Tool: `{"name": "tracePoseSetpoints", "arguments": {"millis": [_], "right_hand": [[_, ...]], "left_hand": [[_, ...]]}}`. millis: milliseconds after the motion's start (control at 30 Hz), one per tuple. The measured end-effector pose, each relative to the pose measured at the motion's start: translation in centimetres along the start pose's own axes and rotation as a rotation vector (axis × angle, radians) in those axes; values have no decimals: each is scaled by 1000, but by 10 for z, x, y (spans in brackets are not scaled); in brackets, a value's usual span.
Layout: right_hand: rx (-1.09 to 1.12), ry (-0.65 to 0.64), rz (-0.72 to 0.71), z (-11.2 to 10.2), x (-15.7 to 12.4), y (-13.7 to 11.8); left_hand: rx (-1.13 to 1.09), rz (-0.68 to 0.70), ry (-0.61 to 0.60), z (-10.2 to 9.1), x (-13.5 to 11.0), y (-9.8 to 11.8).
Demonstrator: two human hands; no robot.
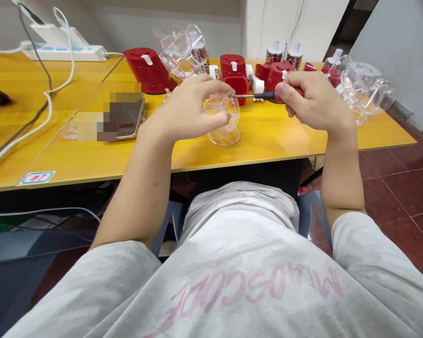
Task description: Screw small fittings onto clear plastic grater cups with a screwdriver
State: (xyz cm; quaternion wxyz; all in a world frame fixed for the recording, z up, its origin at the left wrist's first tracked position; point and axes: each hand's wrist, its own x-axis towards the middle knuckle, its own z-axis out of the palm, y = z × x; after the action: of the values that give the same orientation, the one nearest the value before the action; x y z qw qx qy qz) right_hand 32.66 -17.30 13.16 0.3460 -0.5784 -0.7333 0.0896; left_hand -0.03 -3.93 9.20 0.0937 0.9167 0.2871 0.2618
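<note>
A clear plastic part [235, 117] with a round base stands on the yellow table near its front edge. My left hand [186, 110] grips it from the left, with the thumb in front and the fingers over the top. In my right hand [313, 101] is a screwdriver [264, 96] with a red and black handle, held level and pointing left. Its tip meets the upper right of the clear part, at about my left fingertips. Whether a screw is at the tip is too small to make out.
Red plastic housings [146, 70], clear plastic parts [183, 49] and perforated metal cylinders [294, 56] line the back of the yellow table [268, 136]. More clear parts [370, 89] lie at the right. A phone-like device [130, 119], cables and a power strip [66, 52] are on the left.
</note>
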Motion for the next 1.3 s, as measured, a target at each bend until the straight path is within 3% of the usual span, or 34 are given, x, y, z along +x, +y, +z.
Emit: {"name": "tracePoseSetpoints", "arguments": {"millis": [133,300,567,867,1033,1300], "right_hand": [[-67,59,-15,2,1,-7],[-43,45,-12,-1,-2,-14],[68,-52,164,-5,-8,-19],[88,-30,5,-1,-11,-28],[110,-2,0,5,-13,-34],[73,-36,190,3,-17,-46]], "left_hand": [[-25,-6,-26,-4,-1,0],[-27,-10,-19,-4,-1,-4],[-49,21,17,-4,0,-9],[-49,39,-13,-8,0,-4],[-45,76,30,-7,1,-5],[-59,93,52,-9,1,-9]]}}
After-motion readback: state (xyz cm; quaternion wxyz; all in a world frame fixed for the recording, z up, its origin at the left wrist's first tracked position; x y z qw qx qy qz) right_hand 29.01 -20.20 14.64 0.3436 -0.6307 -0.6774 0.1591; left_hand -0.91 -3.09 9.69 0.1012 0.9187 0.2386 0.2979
